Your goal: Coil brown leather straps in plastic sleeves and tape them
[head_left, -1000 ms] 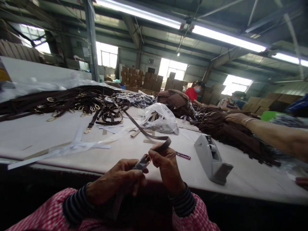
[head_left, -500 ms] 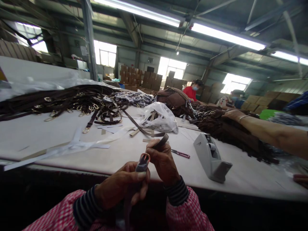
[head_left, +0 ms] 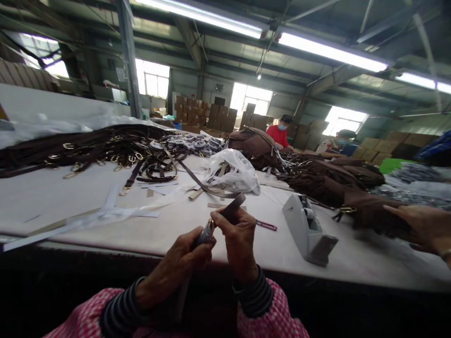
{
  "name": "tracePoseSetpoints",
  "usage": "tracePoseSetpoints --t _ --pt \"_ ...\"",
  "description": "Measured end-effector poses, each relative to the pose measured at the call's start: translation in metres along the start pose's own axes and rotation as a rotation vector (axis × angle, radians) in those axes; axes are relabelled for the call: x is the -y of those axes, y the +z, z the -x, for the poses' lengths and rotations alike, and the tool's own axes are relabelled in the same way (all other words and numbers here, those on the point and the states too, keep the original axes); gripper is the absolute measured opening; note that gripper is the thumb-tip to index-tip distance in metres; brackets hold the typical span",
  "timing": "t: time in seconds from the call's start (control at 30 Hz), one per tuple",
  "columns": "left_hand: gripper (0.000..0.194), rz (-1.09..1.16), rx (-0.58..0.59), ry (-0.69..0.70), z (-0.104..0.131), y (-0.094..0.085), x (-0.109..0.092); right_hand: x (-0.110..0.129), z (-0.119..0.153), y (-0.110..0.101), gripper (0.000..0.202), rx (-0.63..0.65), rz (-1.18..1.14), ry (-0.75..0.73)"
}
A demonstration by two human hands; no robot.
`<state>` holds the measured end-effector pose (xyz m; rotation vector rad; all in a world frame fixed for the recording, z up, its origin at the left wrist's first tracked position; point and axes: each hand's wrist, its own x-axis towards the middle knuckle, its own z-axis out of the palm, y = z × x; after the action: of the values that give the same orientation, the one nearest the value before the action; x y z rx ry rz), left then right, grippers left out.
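My left hand [head_left: 172,265] is closed around the end of a strap whose tip is wrapped in greyish film. A small gold-coloured metal buckle [head_left: 211,226] sticks out at that end. Right beside it, my right hand [head_left: 240,239] pinches a flat brown strap [head_left: 235,205] between thumb and fingers, its thumb close to the buckle. From the right hand the strap runs back across the table towards a pile of dark straps [head_left: 105,148]. Whether the strap passes through the buckle is hidden by my fingers.
A grey tape dispenser [head_left: 319,249] and a pink-handled tool [head_left: 267,225] lie to the right. Behind stand a clear plastic bag [head_left: 239,176] and piled brown bags [head_left: 317,176]. Another person's hand [head_left: 419,220] holds a brown bag at far right. Paper strips [head_left: 105,212] lie left.
My hands have turned, so the buckle now shows edge-on, and the strap end in my right hand stands higher. The other person's hand has pulled a brown bag rightward and nearer.
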<state>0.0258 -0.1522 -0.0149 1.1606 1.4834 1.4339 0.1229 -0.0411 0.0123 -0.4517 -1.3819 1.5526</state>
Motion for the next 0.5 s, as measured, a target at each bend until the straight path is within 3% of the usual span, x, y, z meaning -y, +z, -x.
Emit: tracePoseSetpoints --t 0.13,0.27,0.43,0.5 --pt "0.044 0.361 0.186 -0.178 0.001 -0.001 0.003 0.002 -0.001 -0.006 0.013 0.119 -0.021 0.033" --pt "0.038 0.569 0.241 -0.187 0.001 -0.003 0.007 0.0 0.002 -0.013 0.012 0.231 -0.102 0.053" --pt "0.037 0.482 0.229 -0.169 -0.002 -0.006 -0.004 0.001 0.003 -0.021 0.012 0.388 -0.107 0.148" --pt "0.035 0.366 0.217 -0.142 -0.002 -0.008 -0.01 0.003 0.0 -0.022 0.016 0.361 -0.071 0.146"
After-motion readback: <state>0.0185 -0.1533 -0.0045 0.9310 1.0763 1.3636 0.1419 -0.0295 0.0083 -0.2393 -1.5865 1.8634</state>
